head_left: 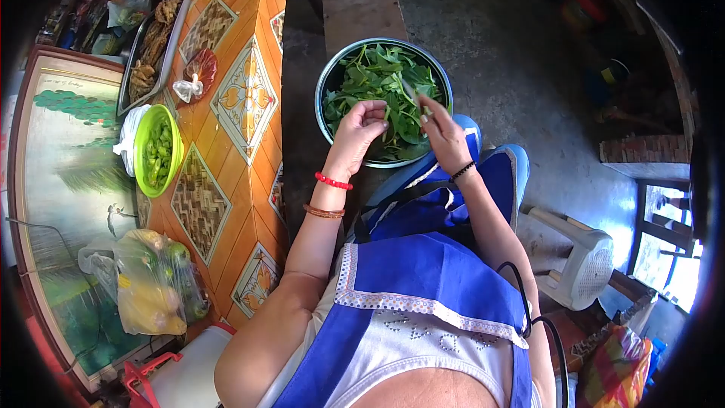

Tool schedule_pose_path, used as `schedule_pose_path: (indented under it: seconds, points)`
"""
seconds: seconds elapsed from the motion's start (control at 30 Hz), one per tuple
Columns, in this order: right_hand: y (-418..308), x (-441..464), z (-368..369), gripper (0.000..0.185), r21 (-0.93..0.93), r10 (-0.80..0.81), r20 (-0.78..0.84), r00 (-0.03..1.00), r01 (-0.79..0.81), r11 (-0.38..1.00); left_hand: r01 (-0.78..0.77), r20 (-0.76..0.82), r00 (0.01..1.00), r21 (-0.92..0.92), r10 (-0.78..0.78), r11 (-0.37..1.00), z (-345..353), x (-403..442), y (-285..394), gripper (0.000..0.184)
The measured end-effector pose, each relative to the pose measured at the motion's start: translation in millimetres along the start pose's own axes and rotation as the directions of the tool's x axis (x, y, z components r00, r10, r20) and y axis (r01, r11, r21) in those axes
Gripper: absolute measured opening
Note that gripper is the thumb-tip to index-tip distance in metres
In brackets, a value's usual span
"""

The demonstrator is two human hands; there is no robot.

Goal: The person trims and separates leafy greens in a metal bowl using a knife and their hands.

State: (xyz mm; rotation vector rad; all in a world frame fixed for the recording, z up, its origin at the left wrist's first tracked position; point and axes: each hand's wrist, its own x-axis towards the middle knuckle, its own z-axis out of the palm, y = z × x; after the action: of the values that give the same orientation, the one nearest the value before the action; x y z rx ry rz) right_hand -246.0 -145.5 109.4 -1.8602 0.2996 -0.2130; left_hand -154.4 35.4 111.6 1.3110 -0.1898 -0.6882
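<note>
A round metal basin point(323, 117) full of green leaves and stems point(370, 75) sits low in front of my knees. Over its near part, my left hand point(361, 130) pinches a short piece of green stem between thumb and fingertips. Just to the right, my right hand point(445, 136) is closed around a small knife point(410, 91), its blade pointing up and left over the leaves. A green stem piece also shows by the right fingers. The two hands are close together but apart.
On the left, a patterned wooden table point(219, 204) holds a lime green bowl point(180, 143) of green pieces, a tray point(168, 45) of dried brown items, a red dish point(205, 75) and a bag of produce point(147, 287). A white plastic stool point(585, 268) lies at right.
</note>
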Motion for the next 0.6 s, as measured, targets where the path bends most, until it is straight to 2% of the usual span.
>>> schedule_pose_path:
  seconds: [0.03,0.1,0.13,0.2,0.23,0.3,0.33,0.43,0.5,0.57,0.6]
  points:
    - [-1.2,-1.9,2.2,0.046,-0.001,0.000,0.002,1.000,0.000,1.000,0.000,-0.001,1.000,-0.001,0.000,1.000,1.7,0.3,1.2,0.034]
    - [-8.1,-7.8,10.4,0.058,0.057,0.212,0.258,0.942,-0.234,0.970,-0.044,-0.030,0.998,0.094,0.047,0.995,6.7,1.2,4.1,0.031]
    - [-1.4,-8.6,16.6,0.058,0.097,0.122,0.234,0.965,-0.148,0.984,-0.046,-0.031,0.998,0.092,0.049,0.995,5.5,4.3,1.7,0.031]
    - [-3.8,-10.6,18.1,0.052,0.111,0.133,0.218,0.967,-0.160,0.981,-0.189,-0.073,0.963,0.507,0.260,0.841,1.9,14.7,-1.8,0.025]
    - [-5.1,-10.4,18.1,0.046,0.128,0.143,0.199,0.970,-0.171,0.977,-0.191,-0.073,0.962,0.505,0.263,0.841,1.1,20.6,-0.1,0.025]
    - [-4.8,-9.5,15.9,0.041,0.127,0.194,0.197,0.961,-0.221,0.967,-0.346,-0.010,0.859,0.725,0.512,0.595,0.2,31.6,3.4,0.021]
    - [-4.4,-9.4,15.2,0.037,0.129,0.244,0.196,0.950,-0.272,0.954,-0.347,-0.012,0.858,0.724,0.514,0.596,-2.2,36.6,2.8,0.021]
    - [-0.6,-8.8,13.5,0.034,0.077,0.231,0.218,0.948,-0.253,0.964,-0.410,0.279,0.797,0.901,0.535,0.141,-14.2,51.6,-9.4,0.021]
    - [-3.5,-9.2,13.6,0.032,0.067,0.232,0.240,0.943,-0.254,0.965,-0.388,0.244,0.821,0.901,0.516,0.192,-20.8,55.9,-15.2,0.018]
    - [-1.8,-10.6,13.5,0.030,0.061,0.244,0.259,0.935,-0.268,0.962,-0.286,0.091,0.898,0.864,0.430,0.414,-28.2,58.5,-18.4,0.016]
    - [0.5,-10.8,14.4,0.030,0.056,0.238,0.265,0.934,-0.261,0.964,-0.305,0.071,0.885,0.834,0.459,0.459,-29.3,56.4,-15.1,0.016]
